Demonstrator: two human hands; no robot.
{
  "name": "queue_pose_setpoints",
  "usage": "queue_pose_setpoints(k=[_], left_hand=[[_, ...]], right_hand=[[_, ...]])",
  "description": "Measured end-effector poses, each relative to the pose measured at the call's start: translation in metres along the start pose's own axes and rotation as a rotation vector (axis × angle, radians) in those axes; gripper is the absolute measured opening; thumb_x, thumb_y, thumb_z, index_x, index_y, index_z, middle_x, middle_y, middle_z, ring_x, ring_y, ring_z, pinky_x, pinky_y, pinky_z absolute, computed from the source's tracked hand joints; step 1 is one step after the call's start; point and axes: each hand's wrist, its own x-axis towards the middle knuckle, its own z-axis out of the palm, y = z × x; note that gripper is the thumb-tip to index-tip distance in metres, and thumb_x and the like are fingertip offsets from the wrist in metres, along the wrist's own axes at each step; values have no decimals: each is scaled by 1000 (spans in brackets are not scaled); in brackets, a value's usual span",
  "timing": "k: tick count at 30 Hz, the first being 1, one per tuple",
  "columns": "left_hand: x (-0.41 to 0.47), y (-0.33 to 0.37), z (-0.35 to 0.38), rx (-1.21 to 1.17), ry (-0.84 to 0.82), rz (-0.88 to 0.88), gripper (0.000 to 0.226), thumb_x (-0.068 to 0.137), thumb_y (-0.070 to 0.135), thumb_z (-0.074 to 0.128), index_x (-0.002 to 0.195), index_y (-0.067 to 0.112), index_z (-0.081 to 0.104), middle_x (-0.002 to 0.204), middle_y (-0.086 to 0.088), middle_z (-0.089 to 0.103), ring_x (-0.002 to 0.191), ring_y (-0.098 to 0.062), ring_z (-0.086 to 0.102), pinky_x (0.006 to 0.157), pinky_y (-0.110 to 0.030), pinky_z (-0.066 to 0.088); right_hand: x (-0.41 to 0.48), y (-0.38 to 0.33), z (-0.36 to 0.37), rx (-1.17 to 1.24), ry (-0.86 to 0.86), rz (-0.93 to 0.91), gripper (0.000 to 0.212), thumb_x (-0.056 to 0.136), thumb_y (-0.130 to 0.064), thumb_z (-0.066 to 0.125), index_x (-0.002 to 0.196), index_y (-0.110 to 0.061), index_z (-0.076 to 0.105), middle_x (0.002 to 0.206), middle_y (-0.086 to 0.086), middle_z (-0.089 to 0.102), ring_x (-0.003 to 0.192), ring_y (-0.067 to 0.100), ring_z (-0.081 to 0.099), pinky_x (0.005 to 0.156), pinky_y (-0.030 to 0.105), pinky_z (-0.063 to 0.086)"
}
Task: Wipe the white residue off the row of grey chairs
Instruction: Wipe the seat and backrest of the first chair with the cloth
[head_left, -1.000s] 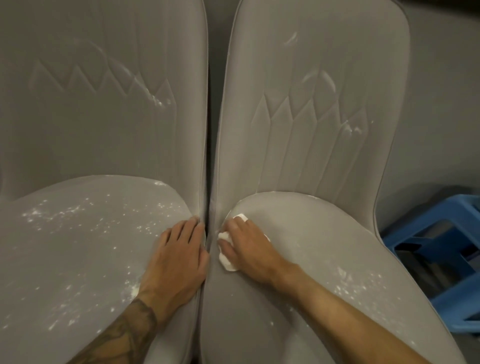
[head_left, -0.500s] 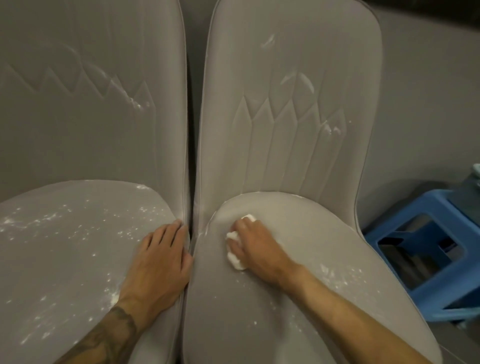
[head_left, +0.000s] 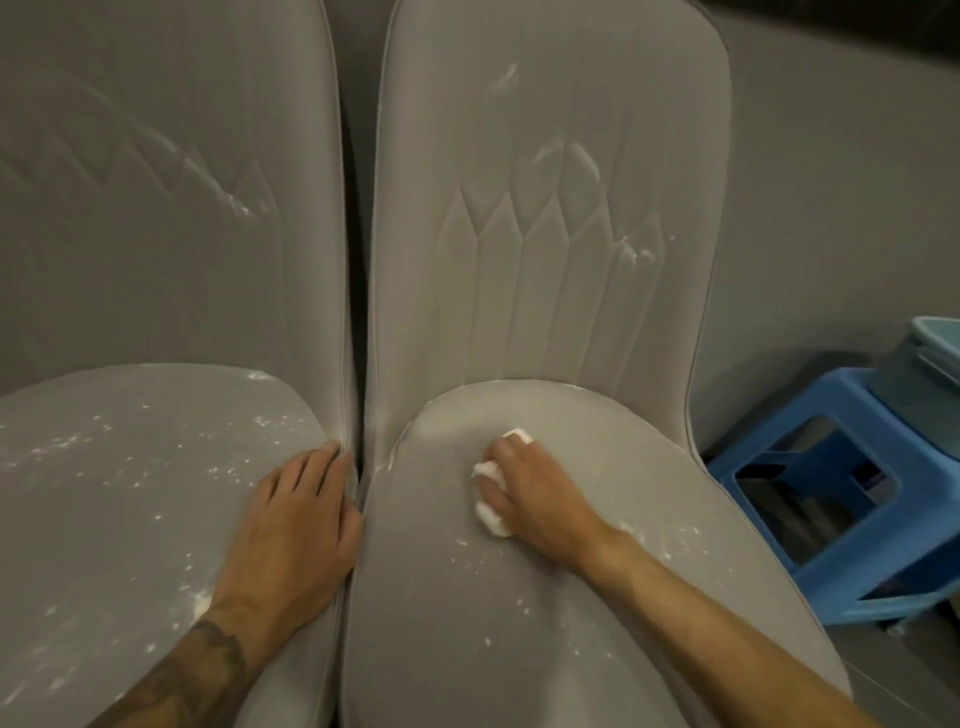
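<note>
**Wad Held on the Right Seat, Left Hand Laid Flat**

Two grey chairs are seen side by side, their seats nearly touching along a narrow gap. The left hand (head_left: 298, 525) is laid flat, with fingers straight and nothing grasped, on the right edge of the left chair (head_left: 130, 519), just beside the gap. A white wad (head_left: 491, 517) is grasped in the right hand (head_left: 530, 499), whose fingers are curled over it. The wad is pressed onto the seat of the right chair (head_left: 467, 623), towards the back left of that seat. White residue (head_left: 67, 444) is scattered in specks across the left seat, and a small clump is seen by the left wrist. More specks are spread on the right seat near the right forearm, and streaks are seen on the quilted panels of both backrests. A pale smear is visible along the back left rim of the right seat. A blue stool (head_left: 914, 519) is placed to the right of the chairs, and a teal tub (head_left: 935, 353) is set on it.
</note>
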Motion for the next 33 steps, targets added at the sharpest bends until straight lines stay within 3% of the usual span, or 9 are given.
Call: queue_pose_setpoints(k=[6, 8, 11, 13, 18, 20, 27, 31, 33], left_hand=[[2, 0, -1, 21, -13, 2, 76, 93, 47, 15, 151, 12, 50, 155, -5, 50, 141, -24, 47, 120, -43, 35], [1, 0, 0, 20, -10, 6, 75, 93, 46, 17, 150, 12, 51, 153, -6, 51, 140, -24, 49, 119, -44, 36], [0, 0, -1, 2, -14, -1, 76, 93, 48, 17, 150, 11, 52, 152, -8, 53, 139, -26, 50, 119, -45, 37], [1, 1, -1, 0, -14, 1, 76, 93, 47, 19, 148, 10, 54, 151, -9, 54, 137, -27, 52, 117, -46, 38], [2, 1, -2, 16, -11, 7, 74, 94, 46, 18, 150, 11, 52, 152, -7, 53, 138, -25, 50, 118, -44, 38], [2, 0, -2, 13, -7, 16, 73, 94, 45, 19, 149, 11, 52, 152, -7, 53, 138, -25, 50, 118, -45, 39], [1, 0, -2, 12, -11, 19, 69, 94, 43, 23, 147, 10, 54, 149, -8, 55, 134, -26, 53, 115, -46, 42], [0, 3, -5, 28, -10, 15, 71, 94, 43, 19, 149, 12, 51, 151, -6, 52, 136, -24, 50, 117, -43, 39], [1, 3, -5, 32, -10, 16, 73, 93, 43, 17, 151, 12, 49, 153, -6, 50, 138, -24, 48, 118, -43, 38]], right_hand=[[20, 49, -21, -180, 114, 456, 30, 102, -32, 45, 117, -8, 55, 122, 15, 58, 111, 37, 51, 96, 43, 41], [22, 22, -7, -108, 127, 419, 29, 102, -31, 44, 118, -9, 54, 120, 16, 57, 111, 37, 50, 96, 44, 41], [3, -9, 7, -3, 48, 95, 24, 101, -37, 46, 108, -15, 55, 108, 7, 56, 101, 29, 51, 91, 42, 43], [-5, 6, -6, 20, -9, 21, 24, 101, -39, 49, 104, -17, 56, 105, 5, 57, 96, 27, 53, 87, 40, 44], [8, 65, -35, -107, 86, 404, 28, 102, -32, 49, 113, -7, 56, 117, 15, 59, 109, 36, 51, 93, 41, 41], [18, 47, -24, -112, 106, 430, 29, 102, -30, 47, 115, -6, 55, 120, 17, 57, 112, 37, 49, 97, 43, 40], [-1, -17, 6, 66, -60, -133, 21, 101, -37, 49, 108, -18, 55, 108, 1, 54, 100, 21, 50, 90, 33, 40], [25, 9, -6, 23, 22, 154, 24, 101, -31, 52, 109, -9, 56, 110, 12, 56, 104, 32, 52, 91, 42, 42], [36, -5, -2, -18, 44, 176, 24, 101, -31, 50, 108, -9, 54, 112, 13, 55, 106, 33, 49, 92, 42, 40]])
